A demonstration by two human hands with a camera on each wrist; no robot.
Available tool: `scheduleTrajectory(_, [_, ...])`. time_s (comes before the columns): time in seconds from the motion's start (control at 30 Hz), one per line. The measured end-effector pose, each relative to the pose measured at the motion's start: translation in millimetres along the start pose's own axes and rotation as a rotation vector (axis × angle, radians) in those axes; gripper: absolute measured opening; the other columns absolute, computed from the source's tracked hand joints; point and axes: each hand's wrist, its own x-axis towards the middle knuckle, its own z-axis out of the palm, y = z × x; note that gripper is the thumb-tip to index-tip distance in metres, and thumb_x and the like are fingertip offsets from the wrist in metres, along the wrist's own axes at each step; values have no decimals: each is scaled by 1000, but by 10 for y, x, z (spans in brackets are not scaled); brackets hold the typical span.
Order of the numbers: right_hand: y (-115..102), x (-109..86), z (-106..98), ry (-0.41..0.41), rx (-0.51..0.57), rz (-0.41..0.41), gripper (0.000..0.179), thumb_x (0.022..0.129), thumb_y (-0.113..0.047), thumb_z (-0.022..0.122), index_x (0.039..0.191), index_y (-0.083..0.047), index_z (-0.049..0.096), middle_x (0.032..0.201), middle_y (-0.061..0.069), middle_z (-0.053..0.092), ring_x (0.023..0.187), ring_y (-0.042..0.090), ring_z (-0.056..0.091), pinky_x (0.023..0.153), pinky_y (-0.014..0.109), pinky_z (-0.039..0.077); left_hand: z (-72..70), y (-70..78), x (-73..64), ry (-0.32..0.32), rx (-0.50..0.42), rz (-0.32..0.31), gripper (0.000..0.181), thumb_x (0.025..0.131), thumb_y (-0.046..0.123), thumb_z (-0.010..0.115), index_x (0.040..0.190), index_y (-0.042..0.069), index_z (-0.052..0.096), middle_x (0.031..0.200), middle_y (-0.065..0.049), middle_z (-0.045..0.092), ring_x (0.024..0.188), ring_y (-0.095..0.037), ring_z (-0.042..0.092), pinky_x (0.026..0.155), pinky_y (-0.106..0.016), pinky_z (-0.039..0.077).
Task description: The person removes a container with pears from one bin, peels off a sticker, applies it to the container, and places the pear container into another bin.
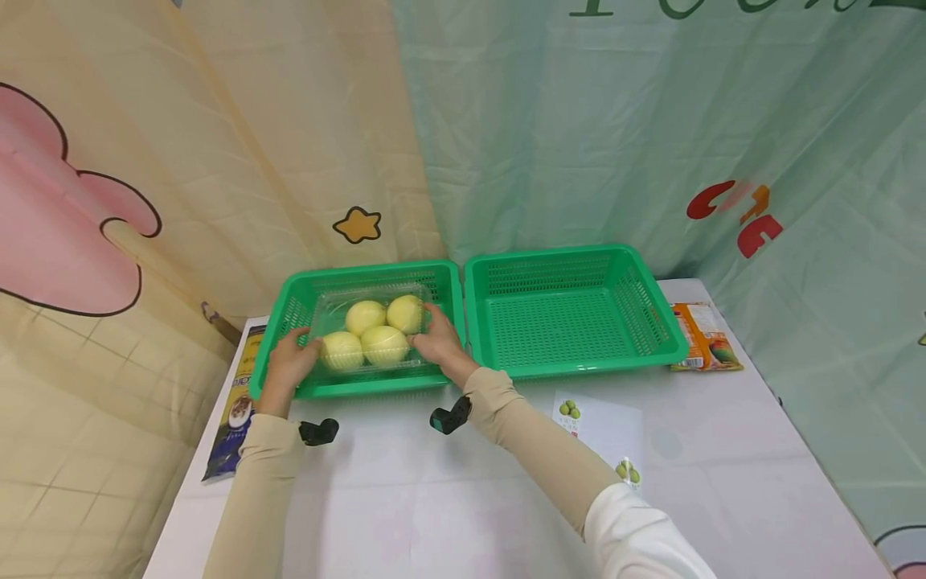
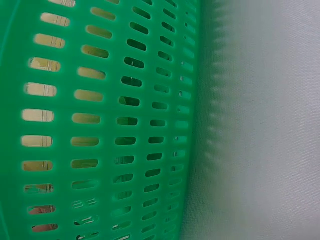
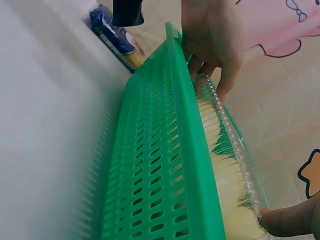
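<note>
A clear plastic fruit box (image 1: 329,310) with several pale yellow round fruits (image 1: 385,346) is inside the left green basket (image 1: 362,272). My left hand (image 1: 291,362) grips the box's left end, thumb along the near corner. At the right end, my right hand (image 1: 441,342) holds the box with its thumb toward the near side. In the right wrist view, the left hand (image 3: 212,42) reaches over the basket rim and the right thumb (image 3: 290,220) presses the box's edge. The left wrist view shows the basket's slotted wall (image 2: 110,120), with both hands hidden.
A second green basket (image 1: 550,314) stands close on the right. An orange packet (image 1: 705,338) lies beyond it, and a yellow and blue packet (image 1: 235,414) lies at the left edge. A sheet with fruit pictures (image 1: 608,434) is on the white table (image 1: 405,507). A curtain hangs behind.
</note>
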Motion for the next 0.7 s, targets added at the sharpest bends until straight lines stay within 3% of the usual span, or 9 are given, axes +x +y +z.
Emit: scheduleTrajectory(0.7, [-23,-36,-56,-14,13,-12,74,93,-10,65,158,-17,30,151,21,46,138,38,48,108,51,48,-10,2,-13,22,-14,14,61,107,31,38,157,-1,26,147,-37,44,134,-50,46,105,-62,44])
